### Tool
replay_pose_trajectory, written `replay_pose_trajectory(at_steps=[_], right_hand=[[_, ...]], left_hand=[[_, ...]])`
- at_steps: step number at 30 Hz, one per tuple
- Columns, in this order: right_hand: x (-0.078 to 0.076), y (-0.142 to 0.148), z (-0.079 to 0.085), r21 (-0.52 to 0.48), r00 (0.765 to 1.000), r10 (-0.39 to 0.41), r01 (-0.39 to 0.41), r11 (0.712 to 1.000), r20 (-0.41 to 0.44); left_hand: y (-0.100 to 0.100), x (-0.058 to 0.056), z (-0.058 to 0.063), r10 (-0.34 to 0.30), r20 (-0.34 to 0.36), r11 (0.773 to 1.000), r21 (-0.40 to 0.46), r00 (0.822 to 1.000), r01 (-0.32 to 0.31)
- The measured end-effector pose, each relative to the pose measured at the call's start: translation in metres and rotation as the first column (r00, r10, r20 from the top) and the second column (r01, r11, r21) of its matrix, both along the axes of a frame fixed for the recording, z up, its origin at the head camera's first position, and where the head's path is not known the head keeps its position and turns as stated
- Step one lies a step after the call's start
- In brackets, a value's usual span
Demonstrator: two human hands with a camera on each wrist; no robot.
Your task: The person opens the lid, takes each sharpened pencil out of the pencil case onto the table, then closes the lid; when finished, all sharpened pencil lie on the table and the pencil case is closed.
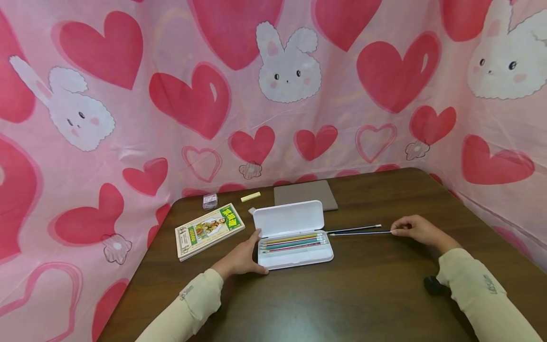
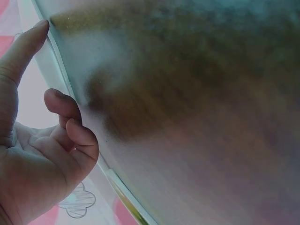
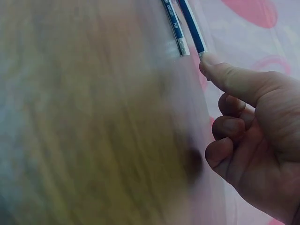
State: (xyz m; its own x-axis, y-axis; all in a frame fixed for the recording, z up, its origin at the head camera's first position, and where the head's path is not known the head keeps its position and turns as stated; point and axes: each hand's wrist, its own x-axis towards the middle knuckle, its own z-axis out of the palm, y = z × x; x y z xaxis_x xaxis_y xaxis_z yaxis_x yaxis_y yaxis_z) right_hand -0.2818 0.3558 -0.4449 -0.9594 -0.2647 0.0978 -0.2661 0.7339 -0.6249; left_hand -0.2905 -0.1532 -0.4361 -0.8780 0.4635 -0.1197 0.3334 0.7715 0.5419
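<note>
A white pencil case (image 1: 295, 260) lies with its lid up and holds several pencils (image 1: 292, 242). At its left end my left hand (image 1: 242, 256) holds it, thumb at the front corner and a finger near the hinge. My right hand (image 1: 416, 231) pinches the end of a dark blue pencil (image 1: 363, 232) between thumb and finger; the other fingers (image 3: 227, 129) curl in. This pencil's tip points left, toward the case. Just behind it lies a second dark pencil (image 1: 359, 228), printed HB in the right wrist view.
Left of the case lies a book (image 1: 209, 230) with a green and white cover. Behind are a small clear box (image 1: 210, 201), a yellow strip (image 1: 250, 196) and a grey-brown flat notebook (image 1: 305, 192). A black object (image 1: 433, 286) sits by the right sleeve. Heart-printed cloth (image 1: 290, 118) surrounds the table.
</note>
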Motion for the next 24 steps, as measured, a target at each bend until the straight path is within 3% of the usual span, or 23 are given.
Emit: replay_pose_trajectory(at_steps=[6, 24], right_hand=[[-0.007, 0.001, -0.003, 0.005, 1.000, 0.008, -0.008, 1.000, 0.003], [-0.014, 0.002, -0.011, -0.010, 0.999, -0.041, 0.041, 0.999, -0.025]], left_hand=[[0.000, 0.001, 0.001, -0.016, -0.032, 1.000, -0.011, 0.999, 0.015], [0.001, 0.000, 0.002, -0.008, -0.005, 1.000, -0.008, 1.000, 0.008]])
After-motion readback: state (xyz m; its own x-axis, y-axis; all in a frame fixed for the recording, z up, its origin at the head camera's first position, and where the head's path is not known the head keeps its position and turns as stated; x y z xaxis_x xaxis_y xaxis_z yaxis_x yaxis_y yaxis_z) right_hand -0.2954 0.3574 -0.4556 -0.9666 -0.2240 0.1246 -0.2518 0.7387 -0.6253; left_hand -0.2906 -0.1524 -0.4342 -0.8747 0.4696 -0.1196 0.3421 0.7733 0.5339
